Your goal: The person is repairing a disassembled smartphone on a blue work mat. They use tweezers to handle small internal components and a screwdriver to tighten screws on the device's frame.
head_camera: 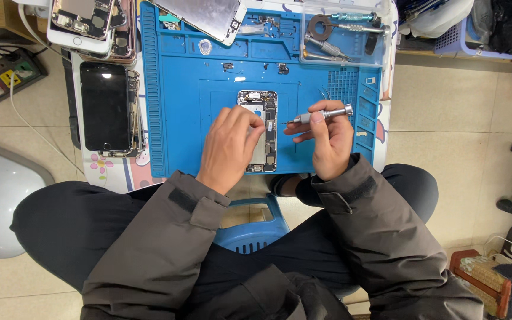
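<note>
Opened phone [263, 127] sits mid blue mat [179, 118] on the bench – left hand [227, 148] lies flat over it, fingers spread loose, while right hand [327, 142] pinches a silver screwdriver [321, 115] – tip at the phone's right edge.

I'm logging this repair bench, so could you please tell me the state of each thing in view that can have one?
Opened phone: back up, insides showing, flat on the blue mat.
Screwdriver: held level, tip at the phone's right edge.
Left hand: resting on the phone, fingers bent.
Right hand: shut on the screwdriver.
Black phone: screen dark, lying off the mat.
Clear box: open, tools inside.
</note>
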